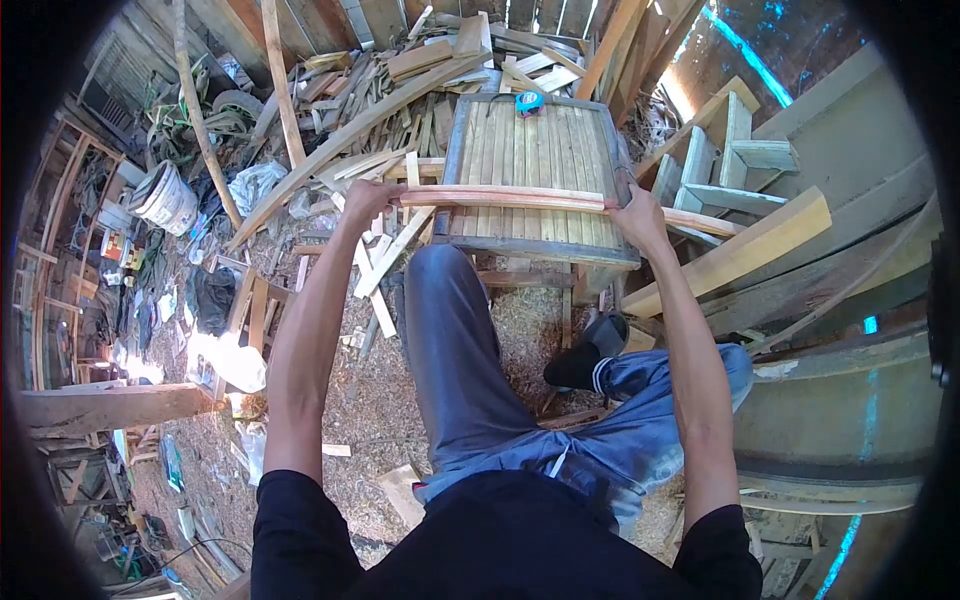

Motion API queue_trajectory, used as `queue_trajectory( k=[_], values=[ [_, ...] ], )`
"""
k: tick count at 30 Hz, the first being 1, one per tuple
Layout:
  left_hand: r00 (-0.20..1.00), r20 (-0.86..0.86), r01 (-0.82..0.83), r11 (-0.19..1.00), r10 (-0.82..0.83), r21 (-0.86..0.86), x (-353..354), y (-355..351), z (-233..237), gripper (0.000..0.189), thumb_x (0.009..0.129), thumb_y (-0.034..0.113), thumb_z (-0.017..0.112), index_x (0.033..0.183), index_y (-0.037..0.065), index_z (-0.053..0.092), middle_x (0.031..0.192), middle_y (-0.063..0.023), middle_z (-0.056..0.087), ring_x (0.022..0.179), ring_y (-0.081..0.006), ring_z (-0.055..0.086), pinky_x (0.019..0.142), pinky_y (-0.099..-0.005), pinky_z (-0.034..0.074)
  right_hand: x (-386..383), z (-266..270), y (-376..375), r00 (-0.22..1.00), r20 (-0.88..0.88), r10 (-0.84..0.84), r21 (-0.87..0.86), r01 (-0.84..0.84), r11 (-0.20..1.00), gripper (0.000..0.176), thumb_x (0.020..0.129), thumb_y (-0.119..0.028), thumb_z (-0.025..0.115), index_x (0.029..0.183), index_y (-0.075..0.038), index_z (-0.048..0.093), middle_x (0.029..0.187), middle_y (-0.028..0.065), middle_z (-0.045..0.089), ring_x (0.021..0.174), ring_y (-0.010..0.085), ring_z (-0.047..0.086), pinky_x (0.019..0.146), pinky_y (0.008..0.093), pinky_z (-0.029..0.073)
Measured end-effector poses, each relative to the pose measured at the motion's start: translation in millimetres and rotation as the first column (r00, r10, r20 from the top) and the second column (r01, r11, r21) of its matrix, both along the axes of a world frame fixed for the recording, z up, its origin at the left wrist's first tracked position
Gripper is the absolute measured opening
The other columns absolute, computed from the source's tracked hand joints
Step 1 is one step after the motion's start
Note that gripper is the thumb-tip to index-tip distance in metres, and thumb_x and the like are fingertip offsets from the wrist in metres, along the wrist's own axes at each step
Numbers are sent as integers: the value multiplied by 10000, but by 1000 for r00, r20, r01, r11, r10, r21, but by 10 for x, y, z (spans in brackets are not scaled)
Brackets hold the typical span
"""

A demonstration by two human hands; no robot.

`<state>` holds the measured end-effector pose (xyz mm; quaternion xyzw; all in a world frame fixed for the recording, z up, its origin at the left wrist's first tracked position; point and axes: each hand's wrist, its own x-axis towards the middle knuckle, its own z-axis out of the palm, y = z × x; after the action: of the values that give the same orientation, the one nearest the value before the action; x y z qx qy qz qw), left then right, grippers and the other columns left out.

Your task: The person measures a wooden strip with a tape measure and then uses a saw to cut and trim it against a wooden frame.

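Light: bright daylight from above and beyond the slatted panel (530, 170). My left hand (368, 200), right hand (635, 215) and the wooden strip (500, 197) they grip over the panel's near half are evenly sunlit, and the strip shows a pale sheen. Glare: a blown-out gap in the wall (688, 95) right of the panel; a white bag (235, 365) below and left of it, overexposed. Shadow: deep beneath the panel; my black shirt (500, 540) shows no detail. Distortion: strong fisheye, a black rounded border, and straight lines bowing away from the panel. Focus: sharp at the panel, softer toward the rim.

Reddish strip (505, 197), blue jeans (470, 380), perhaps turquoise tape measure (529, 101)
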<state>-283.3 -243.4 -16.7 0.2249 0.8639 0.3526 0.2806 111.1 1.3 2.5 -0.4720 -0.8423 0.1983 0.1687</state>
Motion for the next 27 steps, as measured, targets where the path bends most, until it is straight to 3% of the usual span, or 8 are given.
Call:
queue_trajectory(
  k=[2,6,13,15,22,24,25,27],
  values=[
    [999,-33,-6,999,5,-33,-5,44,-27,370,737,405,803,703,43,736,570,-33,598,453,-104,475,417,-280,348,-14,111,-39,999,41,9,-94,-5,996,477,803,-336,674,1069,57,619,1032,311,642,1020,444,613,877,474,484],
    [994,-104,-41,989,26,-144,83,71,73,382,724,406,815,660,40,730,555,-46,598,466,-144,530,432,-320,399,-19,217,-95,999,46,9,-134,-3,991,464,802,-333,677,1056,52,622,1018,312,644,1015,445,614,869,477,482],
    [994,-110,-12,982,-10,-189,-57,108,-31,466,705,464,833,651,15,722,573,-43,606,474,-142,497,448,-331,403,-16,210,-77,999,48,19,-131,-12,991,481,800,-337,672,1066,60,622,1017,313,645,1010,449,617,865,475,486],
    [991,-131,24,992,-41,-124,-99,129,-133,398,722,421,837,676,40,733,579,-50,596,496,-130,466,440,-311,343,-7,224,-68,998,51,25,-136,-18,991,496,799,-340,671,1078,67,619,1021,316,644,1015,450,616,868,471,487],
    [995,-82,50,992,-60,-115,-147,138,-196,407,722,400,846,698,10,729,665,-68,639,529,-140,487,460,-324,353,28,173,-32,999,5,51,-178,-50,983,566,772,-352,680,1120,87,602,1047,330,634,1048,444,609,898,459,481],
    [999,-35,25,999,-24,49,-174,115,-261,430,718,402,847,616,12,697,566,-29,593,474,-115,450,434,-325,343,26,182,-24,999,0,50,-163,-49,985,572,768,-353,680,1124,87,601,1053,330,632,1055,442,607,904,458,478],
    [999,-35,27,999,-25,48,-100,110,-144,430,718,402,847,616,12,697,566,-29,593,474,-115,450,434,-325,343,19,256,-57,998,20,60,-189,-55,980,575,769,-354,679,1130,86,598,1060,326,633,1057,441,607,910,455,477],
    [998,-64,10,988,-20,-157,2,119,43,412,724,375,844,606,12,688,547,-22,567,472,-116,442,436,-314,338,31,263,-67,997,40,65,-217,-55,975,578,769,-355,678,1135,84,595,1068,321,633,1059,439,607,916,452,476]
  ],
)
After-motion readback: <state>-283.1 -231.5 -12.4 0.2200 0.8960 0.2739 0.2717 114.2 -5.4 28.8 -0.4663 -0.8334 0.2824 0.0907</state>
